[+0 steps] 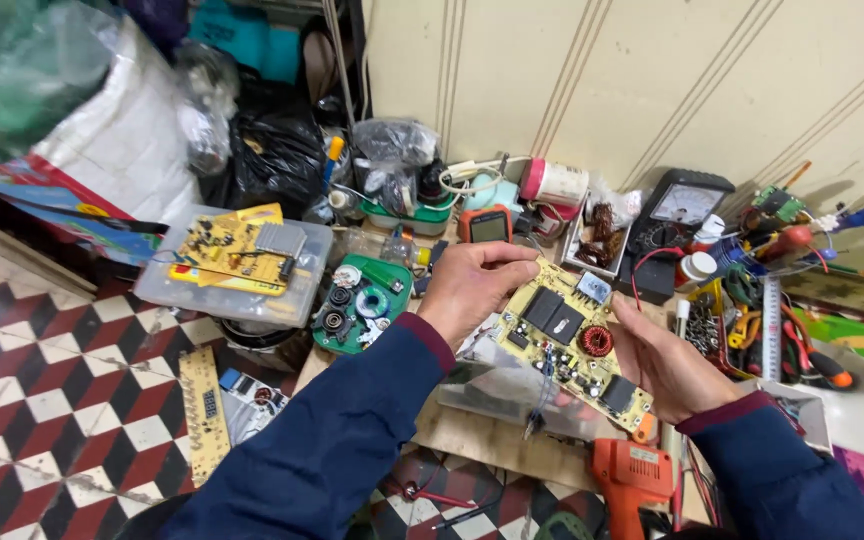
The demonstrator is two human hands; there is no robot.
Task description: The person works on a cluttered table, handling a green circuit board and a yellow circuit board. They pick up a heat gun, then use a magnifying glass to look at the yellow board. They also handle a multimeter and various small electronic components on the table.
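So, head view: you've got the yellow rectangular circuit board with the copper coil and black heatsinks point(574, 340) held up between both hands, above the cluttered wooden desk point(492, 440). Left hand point(472, 288) is closed on the board's upper-left end, fingers curled over the top edge. Right hand point(664, 365) grips the lower-right long edge, thumb on the component side, palm underneath. Board's long axis runs diagonal, upper-left to lower-right, component face tilted toward you. Both hands touch it; neither is nearer, left owns the far end and right the near end.

Around it: green round-cornered board with coils point(360, 305) just left of your left hand, on the desk. Orange handheld meter point(485, 225) behind the left hand. Clear plastic box carrying a second yellow board point(237, 265) further left. Black analogue multimeter point(680, 215) behind the right hand, a pile of pliers and screwdrivers point(772, 335) to its right. Orange pistol-shaped soldering gun point(630, 480) directly below the board's near end. Red, black and white chequered floor point(62, 400) at left.
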